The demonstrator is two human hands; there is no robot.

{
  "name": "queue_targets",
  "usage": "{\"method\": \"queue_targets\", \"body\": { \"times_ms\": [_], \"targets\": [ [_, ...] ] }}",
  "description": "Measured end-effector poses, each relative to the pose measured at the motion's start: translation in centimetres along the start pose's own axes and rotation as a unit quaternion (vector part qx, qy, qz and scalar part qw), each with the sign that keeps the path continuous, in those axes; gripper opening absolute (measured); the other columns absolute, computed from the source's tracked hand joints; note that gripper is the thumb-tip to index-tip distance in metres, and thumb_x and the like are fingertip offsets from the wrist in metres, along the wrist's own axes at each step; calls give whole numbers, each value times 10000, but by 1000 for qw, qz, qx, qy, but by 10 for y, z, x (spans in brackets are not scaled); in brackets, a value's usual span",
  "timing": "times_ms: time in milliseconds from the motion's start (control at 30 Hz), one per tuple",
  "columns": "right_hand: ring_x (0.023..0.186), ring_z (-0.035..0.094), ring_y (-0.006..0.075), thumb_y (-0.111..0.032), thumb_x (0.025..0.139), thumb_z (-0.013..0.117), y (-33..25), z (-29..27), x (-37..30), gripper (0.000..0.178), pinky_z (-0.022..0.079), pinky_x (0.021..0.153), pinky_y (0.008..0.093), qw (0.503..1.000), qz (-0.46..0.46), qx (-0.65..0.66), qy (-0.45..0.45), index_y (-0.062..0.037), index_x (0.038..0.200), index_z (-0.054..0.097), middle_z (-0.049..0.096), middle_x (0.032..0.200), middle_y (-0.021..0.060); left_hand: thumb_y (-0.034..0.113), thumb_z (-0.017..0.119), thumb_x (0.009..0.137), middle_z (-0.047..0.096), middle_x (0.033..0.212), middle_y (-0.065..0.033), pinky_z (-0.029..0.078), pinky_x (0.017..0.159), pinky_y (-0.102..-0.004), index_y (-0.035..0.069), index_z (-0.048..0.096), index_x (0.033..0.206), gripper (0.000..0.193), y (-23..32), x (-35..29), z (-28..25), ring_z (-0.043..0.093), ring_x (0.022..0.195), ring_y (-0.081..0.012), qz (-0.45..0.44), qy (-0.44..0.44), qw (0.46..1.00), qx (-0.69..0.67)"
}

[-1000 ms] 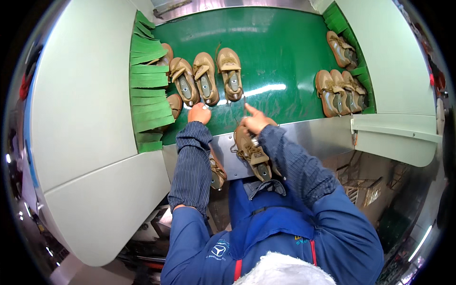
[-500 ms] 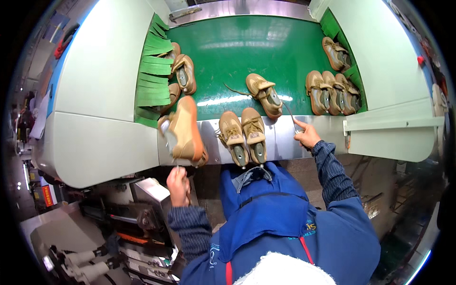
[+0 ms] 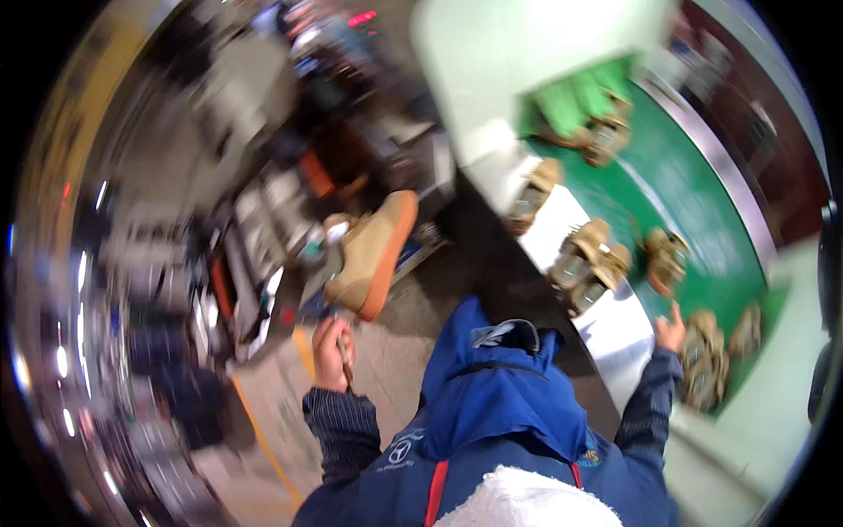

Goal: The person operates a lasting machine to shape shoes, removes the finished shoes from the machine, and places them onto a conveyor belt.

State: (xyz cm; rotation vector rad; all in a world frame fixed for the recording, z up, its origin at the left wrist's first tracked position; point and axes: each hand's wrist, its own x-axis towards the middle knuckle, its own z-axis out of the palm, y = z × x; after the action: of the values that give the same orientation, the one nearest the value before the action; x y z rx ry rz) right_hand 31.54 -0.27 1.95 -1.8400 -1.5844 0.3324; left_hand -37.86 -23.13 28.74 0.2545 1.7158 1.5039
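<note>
My left hand (image 3: 334,353) is closed around a thin tool handle (image 3: 348,376). Just beyond the hand a tan shoe (image 3: 367,255) with an orange-brown sole is held up tilted; its join to the tool is not clear. My right hand (image 3: 670,334) has its index finger stretched out, the thumb apart, and nothing visible in it. Nearest to that hand are a tan shoe (image 3: 665,262) on the green belt (image 3: 702,206) and several shoes (image 3: 702,360) beside it. A pair of tan shoes (image 3: 587,262) straddles the metal ledge (image 3: 606,329).
Another tan shoe (image 3: 534,198) rests farther along the ledge. More shoes (image 3: 606,139) sit by the green strip curtain (image 3: 575,105) of a pale machine housing (image 3: 483,61). Blurred equipment (image 3: 263,220) stands to the left, over a floor with a yellow line (image 3: 263,439).
My view and body have turned left, so the belt now lies to my right. The shoe at my left hand has swung away from the ledge, over the floor side.
</note>
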Motion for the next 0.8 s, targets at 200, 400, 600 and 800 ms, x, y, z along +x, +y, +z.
{"method": "queue_targets", "body": {
  "times_ms": [200,400,600,800],
  "targets": [
    [582,348,38,47,858,558,-155,-58,30,695,307,514,215,974,47,205,-81,-77,1529,426,441,735,-58,203,567,978,490,590,9,327,415,-231,68,577,795,228,-10,-87,-135,433,446,-71,121,168,978,38],
    [539,328,18,28,904,616,-349,-87,-6,711,274,478,202,932,19,325,-155,-123,1558,383,409,661,-84,225,530,967,462,605,7,318,430,-248,99,531,764,240,12,-89,-234,425,461,-93,134,329,935,-1],
    [543,368,23,-35,937,596,-521,-61,-52,662,295,480,186,919,-51,347,-179,-66,1556,361,448,699,-53,239,566,945,471,608,9,318,440,-249,101,556,763,228,75,35,-353,448,475,-98,141,360,922,-20],
    [544,382,20,-74,919,618,-655,-8,-77,702,299,475,185,891,-95,335,-292,-39,1559,332,477,704,-63,350,547,982,446,573,15,295,456,-303,88,587,716,376,102,210,-474,411,472,-115,124,348,926,73]
  ]
}}
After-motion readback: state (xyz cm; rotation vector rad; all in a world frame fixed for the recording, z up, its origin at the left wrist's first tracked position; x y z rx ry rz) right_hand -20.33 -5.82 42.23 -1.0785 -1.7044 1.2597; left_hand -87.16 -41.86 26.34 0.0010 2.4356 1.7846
